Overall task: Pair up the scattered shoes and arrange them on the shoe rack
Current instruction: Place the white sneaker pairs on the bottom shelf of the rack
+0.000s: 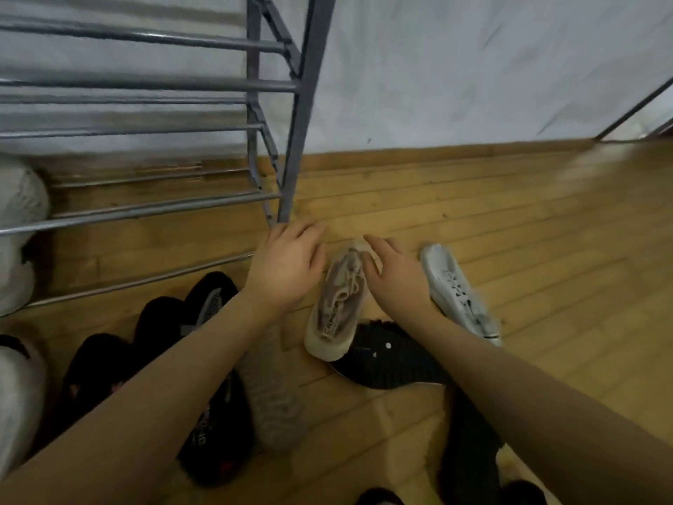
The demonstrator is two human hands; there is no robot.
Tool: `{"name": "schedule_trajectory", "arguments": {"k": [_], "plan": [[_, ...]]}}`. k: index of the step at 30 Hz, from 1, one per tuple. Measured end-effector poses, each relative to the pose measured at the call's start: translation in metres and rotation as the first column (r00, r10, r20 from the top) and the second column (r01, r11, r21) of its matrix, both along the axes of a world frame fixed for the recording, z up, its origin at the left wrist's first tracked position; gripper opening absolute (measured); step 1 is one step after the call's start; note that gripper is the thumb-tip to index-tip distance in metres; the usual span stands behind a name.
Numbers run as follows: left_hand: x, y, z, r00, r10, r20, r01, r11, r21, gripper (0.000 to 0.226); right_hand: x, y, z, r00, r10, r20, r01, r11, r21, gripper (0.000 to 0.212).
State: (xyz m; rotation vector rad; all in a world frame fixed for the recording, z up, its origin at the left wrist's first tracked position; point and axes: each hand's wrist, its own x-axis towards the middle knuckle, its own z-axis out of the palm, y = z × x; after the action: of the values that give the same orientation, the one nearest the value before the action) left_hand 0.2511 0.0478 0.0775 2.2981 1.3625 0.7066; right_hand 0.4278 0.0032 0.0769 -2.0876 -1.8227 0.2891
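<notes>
- While both forearms reach out over the wooden floor (528, 249), the left hand (287, 266) hangs with fingers loosely spread, holding nothing, just beside the foot of the grey metal shoe rack (287, 147).
- The right hand (395, 271) is also relaxed and open, its fingertips at the toe of a beige lace-up sneaker (337, 304); blur hides whether they touch it.
- That beige sneaker lies between the two hands, toe pointing far, its heel resting over a black knit shoe (393, 362).
- A white lace-up sneaker (457, 289) lies just right of the right hand, on the floor.
- Near left, several black fuzzy slippers (160, 322) sit in a cluster in front of the rack, partly under the left forearm.
- A second beige shoe (273, 391) lies sole-up below the left wrist.
- White fluffy shoes (18, 220) show at the rack's left edge.
</notes>
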Motion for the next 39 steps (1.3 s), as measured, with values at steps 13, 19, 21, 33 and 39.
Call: {"name": "schedule_trajectory", "arguments": {"k": [13,19,21,33,39], "plan": [[0.209,-0.019,-0.087,0.939,-0.324,-0.118,0.287,0.924,-0.252,0.042,0.172,-0.076,-0.112,0.867,-0.483,0.126,0.492,0.869,-0.055,0.053],[0.264,-0.026,-0.12,0.883,-0.411,-0.225,0.314,0.875,-0.367,0.052,0.21,-0.097,-0.134,0.873,-0.424,0.242,0.471,0.861,-0.191,0.072],[0.275,-0.023,-0.13,0.883,-0.441,-0.159,0.342,0.838,-0.426,0.053,0.219,-0.097,-0.134,0.869,-0.478,0.127,0.494,0.838,-0.231,0.073],[0.255,-0.02,-0.14,0.905,-0.381,0.19,0.426,0.811,-0.402,0.042,0.201,-0.099,-0.128,0.874,-0.477,0.094,0.485,0.871,-0.082,0.053],[0.237,-0.014,-0.106,0.921,-0.32,0.222,0.369,0.899,-0.236,0.045,0.187,-0.088,-0.091,0.89,-0.448,0.089,0.439,0.893,0.1,0.053]]}}
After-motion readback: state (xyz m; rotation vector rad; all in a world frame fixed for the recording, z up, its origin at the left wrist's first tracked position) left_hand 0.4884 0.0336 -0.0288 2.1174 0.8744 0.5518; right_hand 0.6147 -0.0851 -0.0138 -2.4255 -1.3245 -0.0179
